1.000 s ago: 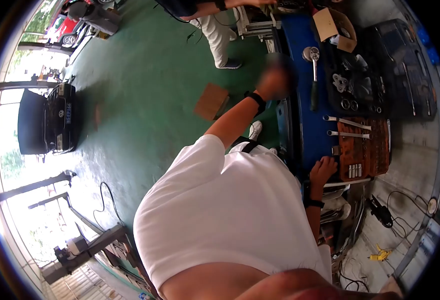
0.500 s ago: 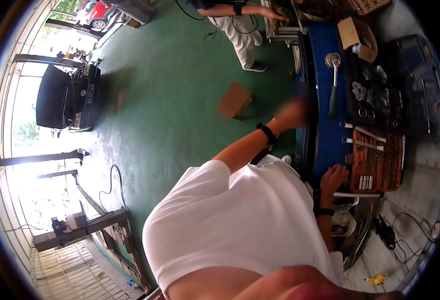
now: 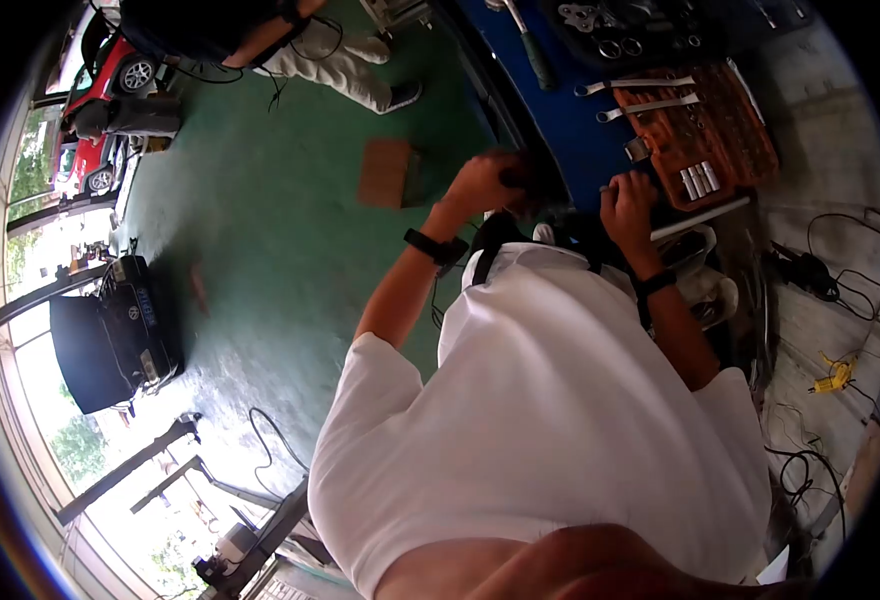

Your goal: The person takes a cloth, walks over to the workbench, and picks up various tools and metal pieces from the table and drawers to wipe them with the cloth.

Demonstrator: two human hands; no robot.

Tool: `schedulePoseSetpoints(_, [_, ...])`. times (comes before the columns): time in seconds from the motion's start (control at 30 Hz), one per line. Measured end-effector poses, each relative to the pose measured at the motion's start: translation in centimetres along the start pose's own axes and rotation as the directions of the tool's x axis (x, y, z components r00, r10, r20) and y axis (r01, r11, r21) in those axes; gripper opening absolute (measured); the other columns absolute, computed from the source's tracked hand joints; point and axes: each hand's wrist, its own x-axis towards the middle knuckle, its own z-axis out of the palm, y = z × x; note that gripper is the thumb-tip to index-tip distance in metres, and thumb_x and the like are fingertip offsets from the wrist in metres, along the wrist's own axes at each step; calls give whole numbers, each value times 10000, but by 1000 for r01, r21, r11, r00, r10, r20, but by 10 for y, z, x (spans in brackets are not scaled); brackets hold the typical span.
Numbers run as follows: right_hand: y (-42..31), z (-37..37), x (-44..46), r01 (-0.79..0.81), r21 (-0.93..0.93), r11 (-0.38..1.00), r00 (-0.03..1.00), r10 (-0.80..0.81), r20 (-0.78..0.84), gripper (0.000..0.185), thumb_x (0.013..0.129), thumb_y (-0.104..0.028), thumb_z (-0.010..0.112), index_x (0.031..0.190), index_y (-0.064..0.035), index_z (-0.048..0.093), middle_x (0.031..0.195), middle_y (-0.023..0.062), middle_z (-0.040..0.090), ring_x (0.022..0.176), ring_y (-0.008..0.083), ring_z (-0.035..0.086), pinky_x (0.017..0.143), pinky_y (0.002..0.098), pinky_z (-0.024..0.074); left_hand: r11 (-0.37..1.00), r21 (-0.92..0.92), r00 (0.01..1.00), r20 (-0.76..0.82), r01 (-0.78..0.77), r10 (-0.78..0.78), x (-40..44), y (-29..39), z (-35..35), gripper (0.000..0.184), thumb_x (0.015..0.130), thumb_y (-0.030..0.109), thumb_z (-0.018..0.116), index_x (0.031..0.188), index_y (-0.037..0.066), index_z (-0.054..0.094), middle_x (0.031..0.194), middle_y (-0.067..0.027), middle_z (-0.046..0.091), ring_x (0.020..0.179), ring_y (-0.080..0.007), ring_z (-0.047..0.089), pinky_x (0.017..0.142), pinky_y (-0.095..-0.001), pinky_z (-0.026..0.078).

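Observation:
My left hand [image 3: 488, 183], with a dark band at the wrist, is in front of the bench edge. Its fingers curl round something dark that I cannot make out. My right hand [image 3: 627, 205] rests at the near edge of the blue bench top [image 3: 572, 135]. Its fingers are loosely bent and a little apart, with nothing visible in them. Just beyond it lies an open orange socket case [image 3: 735, 125]. Several silver sockets [image 3: 700, 181] stand in its near corner. Two combination wrenches [image 3: 632, 84] lie across its left side.
A green-handled ratchet [image 3: 537, 60] and a black tool case [image 3: 650, 25] lie farther along the bench. A brown box-like stool [image 3: 387, 172] stands on the green floor. Another person [image 3: 335, 65] is at upper left. Cables [image 3: 840, 270] hang at right; a dark car [image 3: 125, 335] stands at left.
The view has turned and shifted. My left hand has drawn back from the bench towards my body. My right hand stays by the orange case, its fingers slightly more bent.

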Motion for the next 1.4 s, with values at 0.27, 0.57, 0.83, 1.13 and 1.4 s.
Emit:
schedulePoseSetpoints(0.27, [5,-2,-1,35,40,999,999,-34,-17,91,853,-113,592,839,-78,509,813,90,485,787,303,486,708,444,355,975,183,887,-420,-127,194,53,49,-48,487,685,229,774,1158,148,693,1309,-113,587,1128,-347,611,940,-431,527])
schedulePoseSetpoints(0.57, [11,-13,-4,90,104,990,991,-99,91,44,874,-77,559,882,-57,521,872,113,500,854,312,497,739,443,358,986,140,905,-424,86,-18,53,26,32,566,707,240,760,1248,126,637,1403,-130,505,1221,-376,543,997,-449,494])
schedulePoseSetpoints(0.83, [11,-17,-4,124,96,988,980,-137,144,53,881,-86,554,897,-50,518,892,120,487,867,307,486,765,449,357,972,233,961,-260,-34,96,11,54,46,530,699,184,745,1216,133,646,1409,-107,500,1170,-367,565,969,-444,510])
schedulePoseSetpoints(1.13, [13,-18,1,149,84,985,979,-159,128,66,851,-94,575,874,-58,525,869,112,487,840,304,482,734,439,353,921,374,962,-192,-110,193,13,63,45,607,664,184,742,1260,164,630,1464,-117,436,1201,-374,525,950,-468,524])
schedulePoseSetpoints(1.4, [14,-18,1,188,82,979,976,-195,92,49,848,-95,575,861,-75,532,840,87,495,815,288,487,721,423,350,972,195,908,-418,131,-39,58,41,37,654,665,220,728,1299,128,598,1427,-194,416,1218,-419,496,1006,-478,481])
